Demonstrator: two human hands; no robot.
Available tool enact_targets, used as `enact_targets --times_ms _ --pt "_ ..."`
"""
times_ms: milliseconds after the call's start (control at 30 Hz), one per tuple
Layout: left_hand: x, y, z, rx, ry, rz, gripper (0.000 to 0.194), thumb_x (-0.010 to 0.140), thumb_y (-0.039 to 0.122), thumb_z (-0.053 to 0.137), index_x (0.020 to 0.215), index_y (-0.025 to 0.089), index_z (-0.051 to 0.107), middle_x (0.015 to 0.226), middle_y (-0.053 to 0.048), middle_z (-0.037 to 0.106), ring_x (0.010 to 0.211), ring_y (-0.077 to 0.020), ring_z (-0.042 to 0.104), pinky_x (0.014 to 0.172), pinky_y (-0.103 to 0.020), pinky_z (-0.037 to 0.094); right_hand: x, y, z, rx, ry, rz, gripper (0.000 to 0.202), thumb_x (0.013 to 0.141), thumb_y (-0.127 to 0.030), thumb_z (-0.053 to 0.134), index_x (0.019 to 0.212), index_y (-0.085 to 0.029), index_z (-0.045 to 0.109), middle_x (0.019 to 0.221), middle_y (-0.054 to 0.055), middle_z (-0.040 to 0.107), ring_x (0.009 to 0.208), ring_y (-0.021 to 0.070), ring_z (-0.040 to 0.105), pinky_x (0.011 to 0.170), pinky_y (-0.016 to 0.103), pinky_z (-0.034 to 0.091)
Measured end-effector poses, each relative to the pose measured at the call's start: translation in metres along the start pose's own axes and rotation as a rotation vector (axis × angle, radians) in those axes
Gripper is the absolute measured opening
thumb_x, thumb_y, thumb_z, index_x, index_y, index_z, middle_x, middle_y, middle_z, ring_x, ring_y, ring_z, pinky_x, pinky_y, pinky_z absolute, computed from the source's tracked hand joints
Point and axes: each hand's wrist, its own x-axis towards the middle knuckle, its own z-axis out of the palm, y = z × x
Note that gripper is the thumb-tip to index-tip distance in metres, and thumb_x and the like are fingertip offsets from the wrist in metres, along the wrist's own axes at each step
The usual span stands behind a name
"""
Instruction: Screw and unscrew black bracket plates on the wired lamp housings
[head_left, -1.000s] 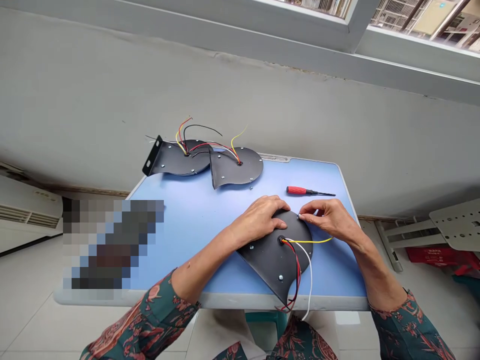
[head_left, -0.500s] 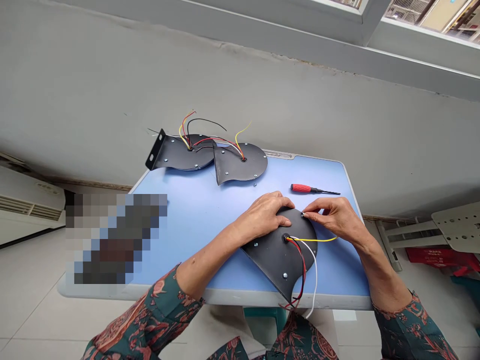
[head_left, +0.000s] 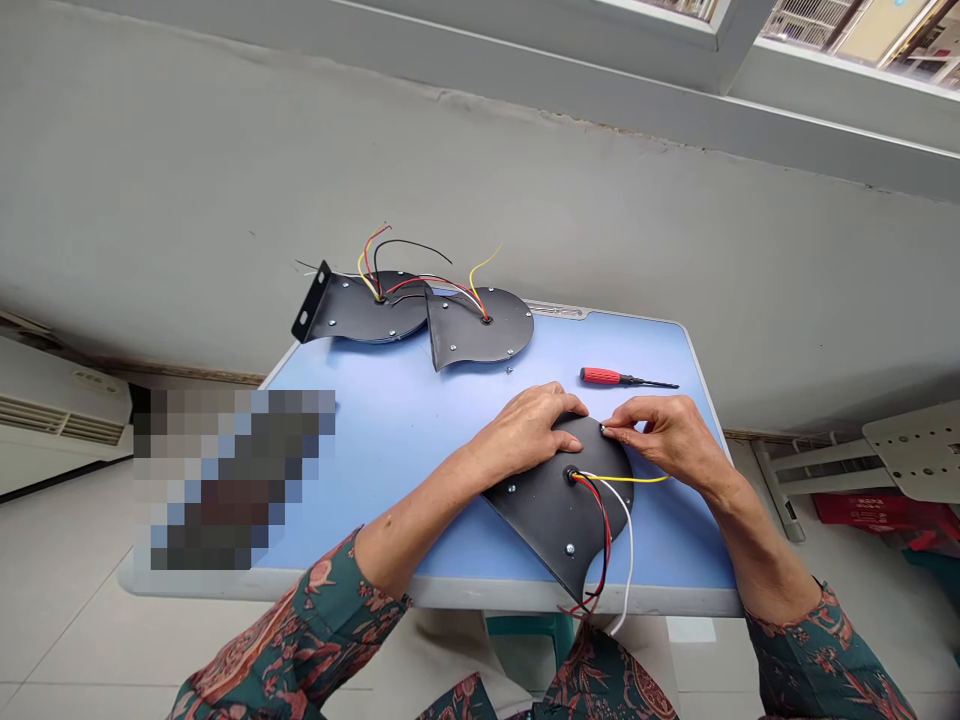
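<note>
A black metal plate (head_left: 544,515), rounded at one end, lies near the front edge of the table. Yellow, white, red and black wires come out of a grommet (head_left: 572,475) in its middle and trail to the right and forward. My left hand (head_left: 534,425) grips the plate's far edge, thumb on top and fingers at the rim. At the upper right rim, my right hand (head_left: 667,435) pinches a small silver screw (head_left: 603,428) between thumb and fingertips. Other screws (head_left: 571,549) sit in the plate.
Two more wired black plates, one with a slotted bracket (head_left: 310,302) and one nearer the middle (head_left: 499,335), lie at the table's back left. A loose screw (head_left: 510,370) is close by. A red-handled screwdriver (head_left: 607,377) lies behind my right hand. A pixelated patch covers the table's left side.
Both hands keep their places on the plate. The right fingertips shift only very slightly at the screw; otherwise the view has moved a little.
</note>
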Motion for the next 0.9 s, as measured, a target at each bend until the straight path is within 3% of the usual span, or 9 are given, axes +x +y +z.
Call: enact_targets --times_ms 133,267,467,900 --pt "-0.001 -0.001 0.002 0.021 0.023 0.044 0.037 0.089 0.022 0.075 0.126 0.024 0.07 0.119 -0.006 0.069 0.117 -0.0256 0.064 0.104 -0.04 0.05 -0.001 -0.004 0.001 -0.068 -0.011 -0.061 0.019 0.093 -0.025 0.069 0.075 -0.021 0.074 0.075 0.001 0.074 0.067 0.014 0.064 0.065 0.027 0.046" --pt "-0.004 0.0 0.003 0.065 0.095 0.196 0.042 0.09 0.015 0.074 0.13 0.025 0.068 0.128 -0.007 0.067 0.12 -0.0256 0.062 0.106 -0.043 0.05 -0.002 -0.003 0.004 -0.107 0.012 -0.094 0.022 0.095 -0.026 0.066 0.076 -0.022 0.075 0.076 0.002 0.074 0.065 0.0145 0.062 0.065 0.028 0.047" --pt "-0.006 0.002 0.004 0.167 0.102 0.35 0.035 0.093 0.011 0.068 0.125 0.023 0.074 0.118 -0.008 0.072 0.108 -0.0253 0.061 0.097 -0.042 0.053 -0.002 -0.001 0.006 -0.114 0.033 -0.101 0.018 0.093 -0.02 0.068 0.078 -0.022 0.078 0.075 0.001 0.075 0.065 0.0138 0.064 0.065 0.026 0.047" --pt "-0.005 0.0 0.007 0.214 0.105 0.384 0.023 0.095 0.014 0.067 0.113 0.02 0.078 0.118 -0.008 0.072 0.103 -0.0241 0.06 0.093 -0.039 0.054 -0.002 0.005 0.001 -0.175 -0.035 -0.109 0.018 0.096 -0.02 0.065 0.085 -0.022 0.08 0.082 0.003 0.078 0.072 0.0168 0.069 0.068 0.029 0.048"
